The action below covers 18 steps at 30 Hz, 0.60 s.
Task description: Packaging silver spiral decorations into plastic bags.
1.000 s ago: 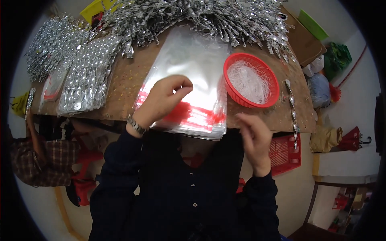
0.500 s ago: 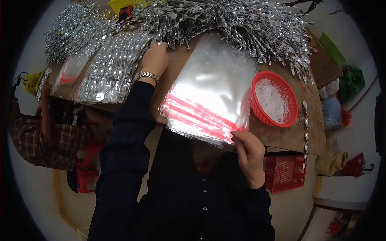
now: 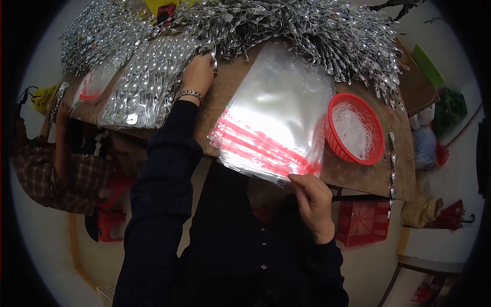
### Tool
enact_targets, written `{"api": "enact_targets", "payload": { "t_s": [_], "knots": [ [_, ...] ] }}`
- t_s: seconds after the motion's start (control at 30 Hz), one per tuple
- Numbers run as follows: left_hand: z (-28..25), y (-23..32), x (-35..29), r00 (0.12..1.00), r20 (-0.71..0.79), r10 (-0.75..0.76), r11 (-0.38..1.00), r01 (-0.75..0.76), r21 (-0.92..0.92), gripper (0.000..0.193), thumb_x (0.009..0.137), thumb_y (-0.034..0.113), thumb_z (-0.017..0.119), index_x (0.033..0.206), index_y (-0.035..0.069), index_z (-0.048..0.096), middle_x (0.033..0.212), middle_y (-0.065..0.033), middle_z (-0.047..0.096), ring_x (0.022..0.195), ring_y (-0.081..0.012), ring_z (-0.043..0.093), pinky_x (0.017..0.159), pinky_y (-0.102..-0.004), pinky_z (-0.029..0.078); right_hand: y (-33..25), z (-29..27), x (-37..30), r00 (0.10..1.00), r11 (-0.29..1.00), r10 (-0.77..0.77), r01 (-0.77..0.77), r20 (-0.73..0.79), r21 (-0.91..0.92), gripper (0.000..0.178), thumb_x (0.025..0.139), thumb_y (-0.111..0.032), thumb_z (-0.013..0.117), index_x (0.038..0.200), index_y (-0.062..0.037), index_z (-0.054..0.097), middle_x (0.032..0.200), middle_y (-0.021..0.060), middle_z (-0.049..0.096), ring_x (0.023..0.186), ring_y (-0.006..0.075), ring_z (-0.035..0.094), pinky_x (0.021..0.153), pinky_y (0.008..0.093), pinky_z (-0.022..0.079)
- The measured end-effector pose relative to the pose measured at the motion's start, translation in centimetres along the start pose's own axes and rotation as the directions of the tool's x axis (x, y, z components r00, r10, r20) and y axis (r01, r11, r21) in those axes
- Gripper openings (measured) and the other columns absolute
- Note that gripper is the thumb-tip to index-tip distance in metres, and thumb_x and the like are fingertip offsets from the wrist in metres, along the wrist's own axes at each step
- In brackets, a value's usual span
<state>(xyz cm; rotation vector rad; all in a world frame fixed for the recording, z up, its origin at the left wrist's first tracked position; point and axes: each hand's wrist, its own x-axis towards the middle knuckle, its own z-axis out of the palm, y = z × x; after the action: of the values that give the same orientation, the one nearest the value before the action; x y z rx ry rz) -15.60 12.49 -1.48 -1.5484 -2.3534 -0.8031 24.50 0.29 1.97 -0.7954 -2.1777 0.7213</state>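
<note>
My left hand (image 3: pixel 198 75), with a metal-band watch on its wrist, is closed at the edge of the laid-out silver twisted strands (image 3: pixel 146 77). A shiny silver strand end (image 3: pixel 214 62) shows at its fingertips; the rest of its grip is hidden. In front of me a stack of clear plastic bags (image 3: pixel 276 107) with red printed bands lies fanned on the table. My right hand (image 3: pixel 314 204) pinches between thumb and fingers at the near right edge of the stack, where a bag's edge meets the fingertips.
A red basket (image 3: pixel 379 134) of fine clear threads (image 3: pixel 353 130) stands right of the bags. Large heaps of silver strands (image 3: pixel 286 25) cover the table's far side. One strand (image 3: pixel 393 163) hangs over the right edge. A red crate (image 3: pixel 360 222) sits below. Another person (image 3: pixel 56 174) sits at left.
My right hand has shifted slightly left and down along the bags' near edge. My left hand stays by the strands, with more silver showing at its fingertips. The whole view has shifted a little.
</note>
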Motion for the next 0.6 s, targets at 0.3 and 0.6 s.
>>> {"api": "enact_targets", "payload": {
  "t_s": [0.3,0.6],
  "knots": [
    [-3.0,3.7,-3.9,0.987,0.134,-0.093,0.807,0.154,-0.57,0.014,0.085,0.009,0.055,0.09,0.002,0.066,0.075,-0.0069,0.064,0.063,-0.0174,0.061,0.056,-0.0305,0.047,-0.3,0.4,0.0,1.0,0.999,-0.014,0.014,0.005,0.035,0.018,0.083,0.005,0.061,0.1,0.0015,0.066,0.081,0.0137,0.065,0.072,0.0252,0.064,0.065,0.0306,0.048],
    [-8.4,9.5,-14.4,0.877,0.48,-0.022,0.168,0.476,-0.863,0.013,0.091,0.011,0.059,0.1,0.003,0.063,0.08,0.0013,0.059,0.063,-0.0055,0.054,0.052,-0.0187,0.041,-1.1,1.0,1.8,0.998,0.999,0.013,-0.011,-0.062,0.032,0.026,0.081,0.002,0.065,0.107,-0.0021,0.064,0.086,0.0144,0.065,0.078,0.0309,0.063,0.068,0.0361,0.05]
  ]
}}
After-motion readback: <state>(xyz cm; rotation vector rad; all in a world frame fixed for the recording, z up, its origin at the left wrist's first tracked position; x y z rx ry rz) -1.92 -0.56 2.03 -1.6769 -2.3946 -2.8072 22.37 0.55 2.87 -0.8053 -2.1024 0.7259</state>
